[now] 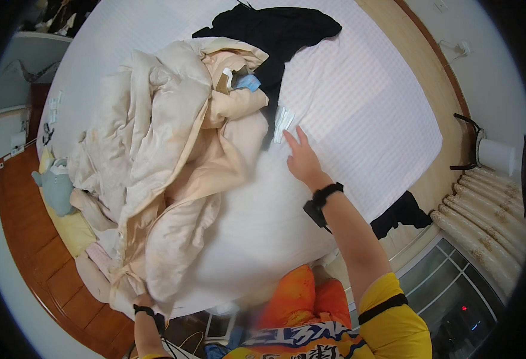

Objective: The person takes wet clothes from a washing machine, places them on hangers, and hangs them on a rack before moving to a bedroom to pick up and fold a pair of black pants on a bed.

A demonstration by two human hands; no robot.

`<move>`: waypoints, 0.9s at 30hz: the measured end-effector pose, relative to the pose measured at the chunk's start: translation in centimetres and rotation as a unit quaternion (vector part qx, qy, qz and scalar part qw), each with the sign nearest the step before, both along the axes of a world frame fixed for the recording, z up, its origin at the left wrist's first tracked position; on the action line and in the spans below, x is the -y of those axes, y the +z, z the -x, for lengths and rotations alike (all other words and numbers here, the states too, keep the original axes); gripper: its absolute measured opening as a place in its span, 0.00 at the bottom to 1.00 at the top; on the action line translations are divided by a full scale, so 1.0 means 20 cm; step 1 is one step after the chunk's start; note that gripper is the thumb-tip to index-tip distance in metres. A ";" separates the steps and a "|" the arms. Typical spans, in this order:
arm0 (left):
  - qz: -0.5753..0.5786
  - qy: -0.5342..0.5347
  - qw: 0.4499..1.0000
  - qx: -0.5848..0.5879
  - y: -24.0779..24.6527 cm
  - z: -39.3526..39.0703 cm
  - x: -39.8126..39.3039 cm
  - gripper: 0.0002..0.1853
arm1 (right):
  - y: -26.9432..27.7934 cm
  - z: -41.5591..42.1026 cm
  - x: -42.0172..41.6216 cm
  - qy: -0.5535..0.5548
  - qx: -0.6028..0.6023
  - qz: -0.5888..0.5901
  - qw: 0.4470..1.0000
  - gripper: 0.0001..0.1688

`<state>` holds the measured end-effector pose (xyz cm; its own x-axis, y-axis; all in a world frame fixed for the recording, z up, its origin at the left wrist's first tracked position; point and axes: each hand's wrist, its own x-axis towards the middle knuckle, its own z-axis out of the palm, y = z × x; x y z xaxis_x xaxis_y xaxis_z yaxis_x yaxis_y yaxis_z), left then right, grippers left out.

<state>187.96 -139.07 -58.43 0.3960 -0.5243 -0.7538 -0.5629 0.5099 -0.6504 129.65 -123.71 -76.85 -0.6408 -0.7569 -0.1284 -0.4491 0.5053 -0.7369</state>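
Note:
A rumpled beige duvet (pixel 155 103) covers much of the left half of the bed (pixel 361 107). Its near corner is bunched around my left hand (pixel 141 299), which grips the cloth; folds hide most of the fingers. My right hand (pixel 305 159) reaches over the sheet with index and middle fingers spread and holds nothing. Those fingertips are right beside a small white packet (pixel 284 124), perhaps touching it. Past the packet lies a black garment (pixel 285 29), partly under the duvet. A blue-and-white item (pixel 247 82) shows in a duvet fold.
A grey plush toy (pixel 57 190) and a yellow pillow (pixel 72 231) lie along the wooden headboard (pixel 65 273). Black cloth (pixel 402 215) hangs by the right bed edge, near the curtain (pixel 482 215) and window (pixel 451 287). A white cylindrical object (pixel 496 155) stands by the right wall.

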 end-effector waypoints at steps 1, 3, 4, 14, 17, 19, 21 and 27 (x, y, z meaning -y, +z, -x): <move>-0.053 -0.013 0.997 -0.059 -0.10 0.14 -0.07 0.27 | -0.01 0.02 0.06 0.017 -0.035 -0.042 0.998 0.25; -0.188 -0.146 0.950 -0.203 -0.31 0.56 -0.10 0.17 | -0.03 0.03 0.13 0.056 -0.114 -0.104 0.987 0.22; -0.056 -0.081 0.891 -0.443 -0.37 0.80 -0.16 0.15 | -0.04 0.04 0.14 0.071 -0.131 -0.131 0.980 0.19; 0.145 -0.290 0.645 -0.692 -0.92 2.56 -0.18 0.24 | 0.05 0.08 -0.15 0.065 -0.056 -0.027 0.996 0.09; 0.253 -0.339 0.715 -0.557 -0.91 2.54 -0.14 0.27 | 0.08 0.04 -0.39 -0.015 0.012 -0.027 0.999 0.08; 0.254 -0.342 0.746 -0.512 -0.84 2.51 -0.05 0.21 | 0.10 0.00 -0.58 -0.076 0.059 -0.020 0.995 0.07; 0.197 -0.323 0.731 -0.568 -0.72 2.49 0.04 0.13 | 0.12 -0.03 -0.75 -0.154 0.139 -0.009 0.978 0.08; 0.000 -0.146 0.655 -0.741 -0.22 2.41 -0.35 0.11 | 0.23 -0.09 -1.12 -0.258 0.290 0.087 0.917 0.06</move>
